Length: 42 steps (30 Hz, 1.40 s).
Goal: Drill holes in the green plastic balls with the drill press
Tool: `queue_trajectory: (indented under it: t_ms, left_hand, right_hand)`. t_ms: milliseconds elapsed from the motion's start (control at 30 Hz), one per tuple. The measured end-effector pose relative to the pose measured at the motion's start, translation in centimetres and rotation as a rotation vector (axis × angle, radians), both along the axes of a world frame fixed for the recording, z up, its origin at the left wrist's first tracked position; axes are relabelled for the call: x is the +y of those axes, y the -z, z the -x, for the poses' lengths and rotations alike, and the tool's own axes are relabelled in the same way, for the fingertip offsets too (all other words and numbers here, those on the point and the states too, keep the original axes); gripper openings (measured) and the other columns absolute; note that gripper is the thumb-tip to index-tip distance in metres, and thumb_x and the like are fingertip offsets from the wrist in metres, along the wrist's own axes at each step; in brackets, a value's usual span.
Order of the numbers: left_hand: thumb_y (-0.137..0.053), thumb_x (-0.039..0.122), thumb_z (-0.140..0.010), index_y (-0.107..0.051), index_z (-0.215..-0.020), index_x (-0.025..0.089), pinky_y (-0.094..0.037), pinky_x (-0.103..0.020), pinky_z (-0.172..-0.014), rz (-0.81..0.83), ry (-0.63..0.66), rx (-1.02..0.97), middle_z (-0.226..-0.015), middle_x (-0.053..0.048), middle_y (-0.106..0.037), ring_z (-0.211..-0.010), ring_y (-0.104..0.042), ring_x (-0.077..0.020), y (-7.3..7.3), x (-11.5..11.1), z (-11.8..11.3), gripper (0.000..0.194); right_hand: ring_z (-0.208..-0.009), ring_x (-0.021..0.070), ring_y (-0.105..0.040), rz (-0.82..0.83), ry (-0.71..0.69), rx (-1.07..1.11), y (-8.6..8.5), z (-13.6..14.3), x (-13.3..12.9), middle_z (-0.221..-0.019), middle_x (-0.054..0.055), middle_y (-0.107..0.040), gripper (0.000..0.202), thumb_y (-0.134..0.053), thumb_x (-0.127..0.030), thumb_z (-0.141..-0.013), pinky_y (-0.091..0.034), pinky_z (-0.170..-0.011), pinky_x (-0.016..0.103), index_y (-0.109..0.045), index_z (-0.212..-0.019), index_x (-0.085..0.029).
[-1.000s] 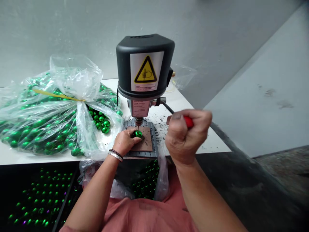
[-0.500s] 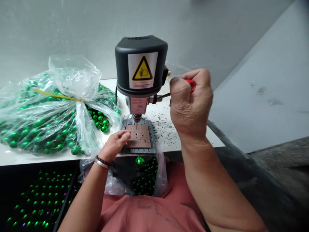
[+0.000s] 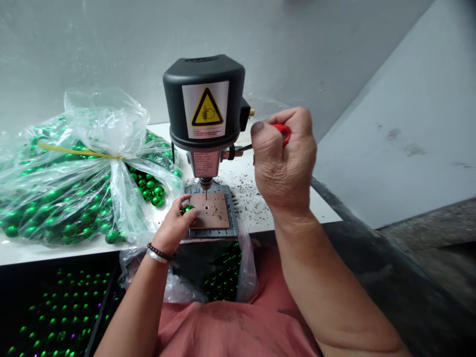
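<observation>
A small bench drill press (image 3: pixel 204 101) with a black motor cover stands before me. My right hand (image 3: pixel 284 158) is wrapped round its red-knobbed feed lever (image 3: pixel 281 134). Between the thumb and fingers of my left hand (image 3: pixel 177 220) is a shiny green ball (image 3: pixel 188 209), partly hidden by them, at the left edge of a brown plate (image 3: pixel 217 213) on the drill's base. The drill bit (image 3: pixel 206 194) points down just above the plate, apart from the ball. A small dark hole (image 3: pixel 207 208) shows in the plate.
At the left lies a clear plastic bag (image 3: pixel 128 188) full of green balls, tied with a yellow strip (image 3: pixel 80 150). Dark shavings litter the white tabletop (image 3: pixel 267 218). Below the table edge are an opened plastic bag (image 3: pixel 246 267) with green balls and a dark tray at lower left.
A green ball that was in the air below the drill base is gone from there. My left hand now holds a green ball over the plate's left side. My right hand stays on the lever.
</observation>
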<state>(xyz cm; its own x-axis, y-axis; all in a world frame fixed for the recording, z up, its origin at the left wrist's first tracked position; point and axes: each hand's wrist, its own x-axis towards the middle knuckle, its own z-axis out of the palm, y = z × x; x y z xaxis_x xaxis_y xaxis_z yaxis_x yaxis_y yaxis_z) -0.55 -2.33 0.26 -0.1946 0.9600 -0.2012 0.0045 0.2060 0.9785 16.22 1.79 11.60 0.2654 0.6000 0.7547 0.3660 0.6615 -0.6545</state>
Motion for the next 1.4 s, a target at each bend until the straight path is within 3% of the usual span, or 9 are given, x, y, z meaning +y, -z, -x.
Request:
queue_trajectory:
  t_ms: [100, 200, 367, 467, 567, 767, 967, 1133, 1400]
  left_hand:
    - [-0.071, 0.026, -0.058, -0.041, -0.119, 0.018, -0.045, -0.027, -0.069, -0.087, 0.022, 0.328, -0.086, -0.001, -0.058, -0.074, -0.055, -0.0121, 0.8, 0.1, 0.3, 0.068]
    - [-0.074, 0.032, -0.056, -0.047, -0.102, 0.016, -0.044, -0.025, -0.065, -0.095, 0.017, 0.386, -0.079, 0.001, -0.058, -0.072, -0.056, -0.0125, 1.2, 0.2, 0.3, 0.055]
    - [-0.062, 0.048, -0.07, -0.048, -0.089, 0.017, -0.04, -0.021, -0.054, -0.077, 0.062, 0.061, -0.075, 0.002, -0.054, -0.065, -0.056, -0.0104, 0.6, -0.1, -0.4, 0.038]
    - [-0.058, 0.049, -0.073, -0.049, -0.096, 0.019, -0.039, -0.019, -0.05, -0.007, 0.029, -0.272, -0.086, 0.0, -0.055, -0.072, -0.061, -0.0127, 0.2, -0.2, -0.8, 0.039]
    - [-0.061, 0.042, -0.072, -0.05, -0.111, 0.021, -0.043, -0.02, -0.055, 0.007, 0.02, -0.359, -0.083, 0.0, -0.054, -0.074, -0.061, -0.0121, 0.2, -0.2, -0.6, 0.046]
    - [-0.054, 0.04, -0.077, -0.046, -0.128, 0.019, -0.051, -0.028, -0.068, -0.013, 0.088, 0.171, -0.104, -0.005, -0.058, -0.066, -0.059, -0.0097, 0.6, -0.1, -0.1, 0.056]
    - [-0.06, 0.038, -0.071, -0.057, -0.111, 0.015, -0.049, -0.03, -0.074, -0.076, 0.078, 0.532, -0.095, -0.007, -0.066, -0.082, -0.062, -0.0182, 1.2, 1.1, -0.1, 0.046]
    - [-0.062, 0.035, -0.069, -0.058, -0.108, 0.017, -0.048, -0.031, -0.075, -0.034, 0.091, 0.627, -0.094, -0.007, -0.068, -0.086, -0.063, -0.0198, 1.6, 1.9, -0.1, 0.043]
    - [-0.061, 0.031, -0.07, -0.06, -0.108, 0.018, -0.046, -0.03, -0.078, -0.043, 0.164, 0.735, -0.094, -0.004, -0.069, -0.087, -0.062, -0.019, 0.8, 2.3, -0.7, 0.04]
  right_hand:
    - [-0.053, 0.0031, -0.049, -0.01, -0.007, -0.008, -0.1, 0.0, -0.1, -0.063, -0.006, -0.047, 0.013, -0.05, -0.028, -0.08, -0.04, -0.049, 0.017, -0.042, -0.072, -0.02]
    - [-0.057, 0.0036, -0.05, -0.033, 0.002, -0.022, 0.1, -0.1, 0.0, -0.064, -0.006, -0.046, 0.012, -0.05, -0.026, -0.081, -0.041, -0.053, 0.018, -0.043, -0.073, -0.02]
    - [-0.051, 0.0024, -0.04, -0.021, 0.024, -0.025, 0.3, -0.2, 0.1, -0.059, -0.008, -0.042, 0.013, -0.052, -0.027, -0.079, -0.039, -0.051, 0.018, -0.043, -0.072, -0.02]
    - [-0.048, 0.002, -0.036, -0.039, 0.022, -0.02, 0.3, -0.2, 0.1, -0.057, -0.008, -0.038, 0.013, -0.052, -0.027, -0.078, -0.035, -0.046, 0.016, -0.043, -0.072, -0.02]
    - [-0.048, 0.0016, -0.034, -0.057, 0.023, -0.034, 0.2, -0.2, 0.1, -0.057, -0.008, -0.037, 0.013, -0.052, -0.026, -0.078, -0.033, -0.044, 0.016, -0.043, -0.071, -0.02]
    - [-0.05, 0.0011, -0.035, -0.02, -0.021, -0.02, 0.3, -0.4, 0.0, -0.06, -0.007, -0.038, 0.015, -0.051, -0.031, -0.079, -0.034, -0.045, 0.015, -0.043, -0.074, -0.019]
    - [-0.051, -0.0003, -0.034, 0.027, -0.071, 0.001, 0.4, -0.5, -0.2, -0.063, -0.007, -0.038, 0.019, -0.049, -0.037, -0.08, -0.035, -0.047, 0.013, -0.044, -0.076, -0.019]
    - [-0.049, 0.0004, -0.032, 0.018, -0.075, -0.013, 0.4, -0.5, -0.3, -0.059, -0.007, -0.035, 0.018, -0.047, -0.036, -0.081, -0.035, -0.046, 0.014, -0.044, -0.075, -0.02]
    - [-0.051, 0.0007, -0.037, -0.001, -0.034, -0.038, 0.7, -0.5, -0.4, -0.06, -0.007, -0.037, 0.019, -0.046, -0.038, -0.082, -0.035, -0.048, 0.015, -0.046, -0.076, -0.02]
